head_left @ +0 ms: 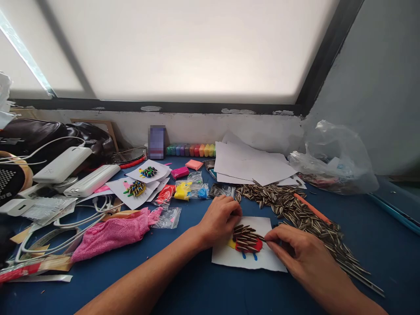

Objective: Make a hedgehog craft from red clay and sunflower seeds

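The white card [224, 257] is laid on the blue table [183, 280], pretty much between both hands, with a red clay body [258, 246] mostly covered in striped seeds [246, 236]. Looks like one seed's pinched by thumb and index of the right hand [300, 251] at the body's right edge. The left hand [223, 216] is curled by the card's top-left edge; whether anything's gripped there can't be told. A messy seed pile [282, 199] is spread just beyond, topped with an orange stick [313, 209].

A bare left forearm [154, 273], long and smoothly tapering toward a slim wrist, crosses the lower middle of the frame and ends in an ungloved left hand [223, 218] with rounded knuckles. At lower right, an ungloved right hand [300, 247] with slender fingers joins a bare right forearm [349, 291].
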A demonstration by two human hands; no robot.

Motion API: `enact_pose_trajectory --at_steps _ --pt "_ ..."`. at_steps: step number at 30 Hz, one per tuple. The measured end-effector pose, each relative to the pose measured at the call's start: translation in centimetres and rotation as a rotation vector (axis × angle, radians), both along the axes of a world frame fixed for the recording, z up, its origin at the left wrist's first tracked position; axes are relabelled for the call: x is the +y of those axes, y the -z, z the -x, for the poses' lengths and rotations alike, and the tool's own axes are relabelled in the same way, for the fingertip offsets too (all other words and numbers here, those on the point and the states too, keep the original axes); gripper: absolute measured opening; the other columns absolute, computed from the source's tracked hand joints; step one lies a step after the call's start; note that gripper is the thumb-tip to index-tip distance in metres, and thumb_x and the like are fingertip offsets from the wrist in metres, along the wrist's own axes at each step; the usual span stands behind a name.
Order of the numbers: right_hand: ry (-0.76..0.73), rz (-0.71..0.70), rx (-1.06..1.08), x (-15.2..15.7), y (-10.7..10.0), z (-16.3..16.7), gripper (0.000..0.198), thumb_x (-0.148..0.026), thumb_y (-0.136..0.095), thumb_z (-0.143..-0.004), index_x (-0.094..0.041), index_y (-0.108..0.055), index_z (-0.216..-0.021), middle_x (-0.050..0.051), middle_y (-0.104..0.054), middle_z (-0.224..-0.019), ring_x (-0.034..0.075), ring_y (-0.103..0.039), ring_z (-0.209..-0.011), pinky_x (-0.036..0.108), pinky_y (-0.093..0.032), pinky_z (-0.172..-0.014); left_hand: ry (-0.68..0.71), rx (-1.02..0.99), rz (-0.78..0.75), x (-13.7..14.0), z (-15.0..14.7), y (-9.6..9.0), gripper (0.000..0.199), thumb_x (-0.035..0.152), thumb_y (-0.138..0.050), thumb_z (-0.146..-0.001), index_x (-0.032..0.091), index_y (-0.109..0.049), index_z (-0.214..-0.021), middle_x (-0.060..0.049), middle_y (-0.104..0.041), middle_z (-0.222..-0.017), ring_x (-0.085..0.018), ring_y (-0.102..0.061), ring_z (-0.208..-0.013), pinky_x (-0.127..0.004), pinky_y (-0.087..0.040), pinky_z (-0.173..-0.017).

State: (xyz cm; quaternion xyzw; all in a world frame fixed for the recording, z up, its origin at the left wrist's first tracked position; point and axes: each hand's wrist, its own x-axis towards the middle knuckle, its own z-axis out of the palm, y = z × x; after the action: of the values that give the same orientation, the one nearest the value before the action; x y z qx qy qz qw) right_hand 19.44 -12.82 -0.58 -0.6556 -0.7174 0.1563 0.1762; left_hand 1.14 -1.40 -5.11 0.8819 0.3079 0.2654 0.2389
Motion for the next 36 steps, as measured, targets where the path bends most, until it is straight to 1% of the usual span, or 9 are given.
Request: enact_pose_trajectory --at_steps 5,12,16,19,23,27,36 --pt "-0.015 0.007 -0.022 -0.1 0.1 0.2 0.025 -0.025 -0.044 -0.091 -0.024 -0.067 -0.083 0.002 -0.068 -0.083 0.017 -0.063 -0.072 0.029 -0.047 -0.064 -0.002 -0.003 0.010 0.0 0.0 -0.2 0.010 0.008 -0.057 -0.078 0.017 -0.058 -0.075 -0.002 -0.061 -0.082 -0.016 -0.051 -0.081 -0.030 -0.038 -0.078" --pt "-0.029 0.005 -0.057 -0.1 0.3 0.4 0.022 -0.023 -0.044 -0.091 -0.023 -0.065 -0.083 0.001 -0.067 -0.082 0.016 -0.062 -0.070 0.030 -0.045 -0.065 -0.006 0.004 0.004 0.1 -0.1 -0.1 0.010 0.007 -0.057 -0.077 0.017 -0.059 -0.075 -0.002 -0.061 -0.082 -0.016 -0.051 -0.081 -0.030 -0.038 -0.079" --pt "-0.049 -0.022 -0.064 0.0 0.7 0.3 0.021 -0.025 -0.045 -0.092 -0.024 -0.063 -0.082 0.000 -0.065 -0.080 0.016 -0.061 -0.070 0.029 -0.044 -0.063 -0.009 0.004 0.015 0.0 0.0 -0.1 0.011 0.007 -0.058 -0.077 0.017 -0.061 -0.080 -0.002 -0.062 -0.084 -0.016 -0.051 -0.083 -0.030 -0.038 -0.080" --pt "-0.071 -0.041 -0.068 0.0 0.8 0.3 0.020 -0.024 -0.044 -0.093 -0.024 -0.062 -0.082 0.000 -0.064 -0.079 0.016 -0.061 -0.070 0.028 -0.044 -0.062 0.000 0.038 0.010 -0.1 0.0 -0.3 0.014 0.011 -0.058 -0.081 0.019 -0.067 -0.088 -0.003 -0.061 -0.087 -0.017 -0.051 -0.086 -0.032 -0.038 -0.081" --pt "-0.090 -0.070 -0.087 0.1 0.8 0.3 0.021 -0.022 -0.045 -0.093 -0.023 -0.060 -0.078 0.000 -0.062 -0.076 0.015 -0.061 -0.068 0.027 -0.044 -0.060 0.021 0.094 0.006 -0.1 -0.1 -0.4 0.017 0.016 -0.057 -0.086 0.023 -0.072 -0.086 -0.004 -0.061 -0.090 -0.018 -0.051 -0.088 -0.032 -0.037 -0.081" --pt "-0.099 -0.099 -0.121 0.2 0.9 0.4 0.023 -0.020 -0.044 -0.093 -0.023 -0.058 -0.075 0.000 -0.061 -0.074 0.016 -0.061 -0.066 0.027 -0.044 -0.059 0.018 0.099 0.010 -0.1 -0.1 -0.5 0.015 0.017 -0.060 -0.085 0.023 -0.073 -0.087 -0.004 -0.061 -0.090 -0.017 -0.051 -0.088 -0.032 -0.036 -0.081" --pt "-0.124 -0.144 -0.217 0.3 1.4 0.4 0.024 -0.017 -0.044 -0.092 -0.022 -0.059 -0.073 0.002 -0.063 -0.074 0.016 -0.062 -0.066 0.026 -0.046 -0.060 0.014 0.085 0.009 -0.1 -0.2 -0.5 0.016 0.017 -0.059 -0.085 0.023 -0.074 -0.087 -0.004 -0.061 -0.089 -0.017 -0.052 -0.088 -0.032 -0.036 -0.081"
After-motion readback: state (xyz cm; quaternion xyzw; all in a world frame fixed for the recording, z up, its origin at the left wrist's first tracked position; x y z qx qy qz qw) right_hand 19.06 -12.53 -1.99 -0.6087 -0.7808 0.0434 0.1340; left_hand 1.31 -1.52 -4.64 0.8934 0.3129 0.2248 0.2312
